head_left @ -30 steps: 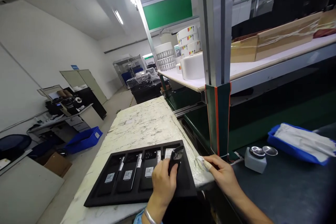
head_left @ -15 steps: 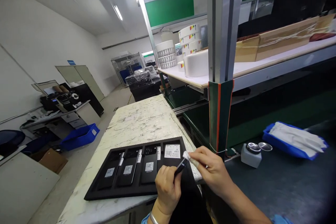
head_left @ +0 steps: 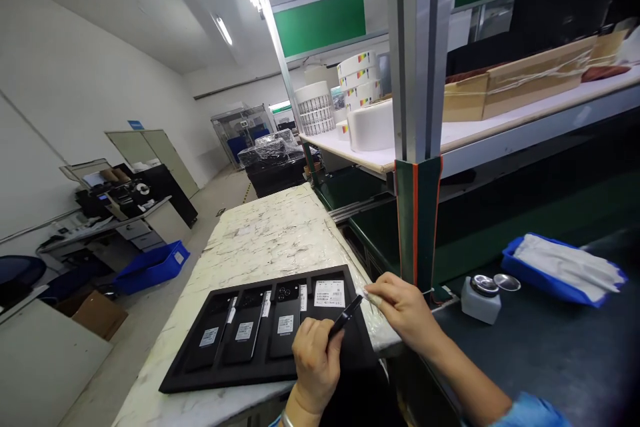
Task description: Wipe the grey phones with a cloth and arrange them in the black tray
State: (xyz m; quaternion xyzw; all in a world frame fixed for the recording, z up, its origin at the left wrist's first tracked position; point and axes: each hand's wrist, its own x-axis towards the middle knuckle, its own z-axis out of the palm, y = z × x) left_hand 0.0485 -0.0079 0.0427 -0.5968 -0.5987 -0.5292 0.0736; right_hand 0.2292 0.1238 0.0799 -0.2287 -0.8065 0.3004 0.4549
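My left hand (head_left: 315, 360) is closed round a black phone (head_left: 345, 315), held edge-on above the right end of a black tray (head_left: 225, 373). Three black phones with white labels, such as the middle one (head_left: 246, 332), lie in the tray's slots, and a white label sheet (head_left: 329, 293) lies in the rightmost slot. My right hand (head_left: 403, 309) pinches a small white wipe (head_left: 369, 295) right beside the phone's upper end.
The tray rests on a plastic-covered white table (head_left: 265, 240). A green and grey frame post (head_left: 416, 213) stands just behind my right hand. On the dark bench sit a white dispenser bottle (head_left: 481, 299) and a blue bin of cloths (head_left: 563, 267). Label rolls (head_left: 357, 83) fill the shelf above.
My left hand lifted the phone out of the rightmost slot, uncovering the label sheet. My right hand came off the table edge with the wipe and met the phone's top end.
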